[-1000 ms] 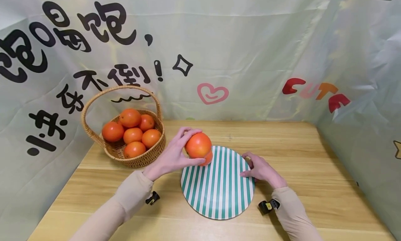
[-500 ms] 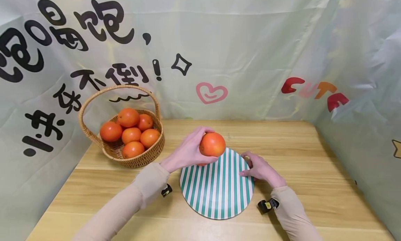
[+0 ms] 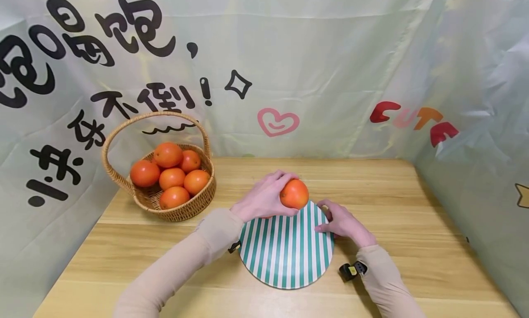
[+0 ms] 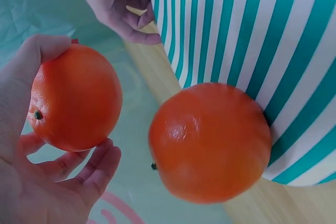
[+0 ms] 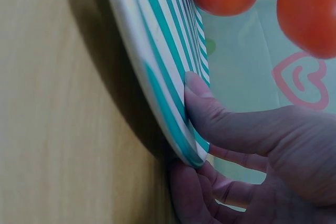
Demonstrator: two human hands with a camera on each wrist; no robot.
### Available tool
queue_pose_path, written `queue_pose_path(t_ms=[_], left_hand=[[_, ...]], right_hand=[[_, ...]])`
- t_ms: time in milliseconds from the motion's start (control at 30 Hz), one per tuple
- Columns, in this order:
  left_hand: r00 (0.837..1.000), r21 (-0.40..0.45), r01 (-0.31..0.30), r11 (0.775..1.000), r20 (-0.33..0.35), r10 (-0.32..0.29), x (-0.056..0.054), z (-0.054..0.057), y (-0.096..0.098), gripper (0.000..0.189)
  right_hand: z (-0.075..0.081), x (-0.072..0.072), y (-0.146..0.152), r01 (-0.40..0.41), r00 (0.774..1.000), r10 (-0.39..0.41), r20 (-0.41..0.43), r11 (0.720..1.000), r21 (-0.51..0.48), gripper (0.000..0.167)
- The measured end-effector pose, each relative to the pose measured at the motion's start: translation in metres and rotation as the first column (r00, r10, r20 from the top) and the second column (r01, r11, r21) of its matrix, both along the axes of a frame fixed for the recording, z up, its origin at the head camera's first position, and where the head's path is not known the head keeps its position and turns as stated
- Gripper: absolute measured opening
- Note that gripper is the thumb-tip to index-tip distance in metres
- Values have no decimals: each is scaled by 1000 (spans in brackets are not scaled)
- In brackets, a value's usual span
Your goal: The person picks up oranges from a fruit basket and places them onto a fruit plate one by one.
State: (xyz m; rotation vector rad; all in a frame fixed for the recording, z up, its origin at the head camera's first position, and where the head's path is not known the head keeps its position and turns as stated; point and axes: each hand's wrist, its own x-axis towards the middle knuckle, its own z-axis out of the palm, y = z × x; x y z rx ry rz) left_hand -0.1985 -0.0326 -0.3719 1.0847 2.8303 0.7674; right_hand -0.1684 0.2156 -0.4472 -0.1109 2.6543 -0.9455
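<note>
My left hand (image 3: 264,197) holds an orange (image 3: 294,194) above the far side of a round plate (image 3: 285,253) with green and white stripes. In the left wrist view, the thumb and fingers curl round this orange (image 4: 79,98). A second orange (image 4: 210,142) rests on the plate near its far edge; in the head view my left hand hides most of it. My right hand (image 3: 345,224) grips the plate's right rim. The right wrist view has its thumb on the striped face and its fingers (image 5: 191,192) at the underside of the rim.
A wicker basket (image 3: 190,211) with a tall handle stands at the back left, with several oranges (image 3: 172,178) inside. Wooden table (image 3: 413,217) surrounds the plate. Printed cloth (image 3: 330,79) hangs behind and along both sides.
My left hand has carried its orange to the right, over the plate's far side. The right hand keeps its grip on the rim, and the plate stays put.
</note>
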Motion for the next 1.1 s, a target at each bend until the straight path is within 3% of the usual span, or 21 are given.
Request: queue_pose_path(t_ms=[467,800,967,1100], left_hand=[[1000,-221,-8,975,-24,3,-9,-16,24,73],[994,-406,-45,913,-108,1,-9,-27,36,73],[994,-434,-56,899,-105,11,-10,-32,38,76],[994,-426,-66,903,-112,19,-10,-33,39,76]], right_hand=[[2,1,1,1,1000,-1,-5,1000,14,73],[-1,-1,0,9,1000,-9,5,1000,13,71],[-1,0,0,9,1000,-9,-1,1000,10,70],[1,1,-1,13,1000,-13,3,1000,5,70]])
